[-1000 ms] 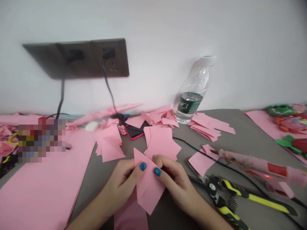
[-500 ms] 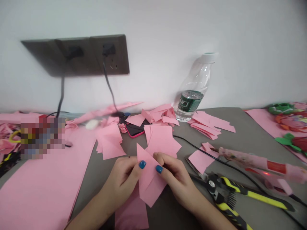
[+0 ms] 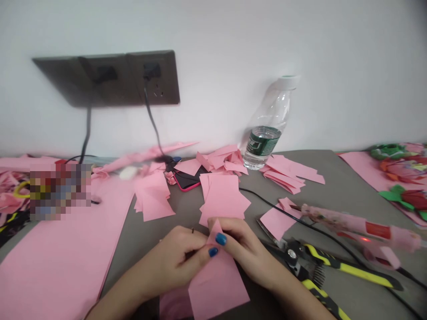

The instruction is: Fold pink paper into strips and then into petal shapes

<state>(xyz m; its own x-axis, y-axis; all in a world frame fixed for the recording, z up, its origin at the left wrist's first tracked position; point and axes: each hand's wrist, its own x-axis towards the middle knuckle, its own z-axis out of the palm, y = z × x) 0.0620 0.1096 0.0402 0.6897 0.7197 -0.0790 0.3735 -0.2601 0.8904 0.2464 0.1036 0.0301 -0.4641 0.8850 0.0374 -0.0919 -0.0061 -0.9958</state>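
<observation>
The grey desk (image 3: 327, 178) is the biggest thing here, pushed up to the wall. Large pink sheets (image 3: 60, 258) cover its left side, and these look whole and uncut. Yellow and black cutters (image 3: 295, 260) lie near the right edge, just in front of a pink-wrapped tool (image 3: 353, 224) with a small red light on. A water bottle (image 3: 262, 144) stands at the back edge, leaning.

The left hand (image 3: 176, 253) and right hand (image 3: 240, 242) meet over the middle of the near edge. Both thumbs press down close together, pinching one pink piece (image 3: 220, 284) with no gap. The other fingertips are tucked behind, so I can't tell how they sit.

That piece comes to a point at the top, but its wide bottom end hangs flat, so I'd say it is only partly shaped. Lots of cut pieces (image 3: 223, 195) lie flat in the middle of the desk, and more in a left-hand pile (image 3: 153, 200), so the cutting seems well along and plenty looks unworked. Near the right edge, a red flower (image 3: 413, 198) with green leaves looks finished.
</observation>
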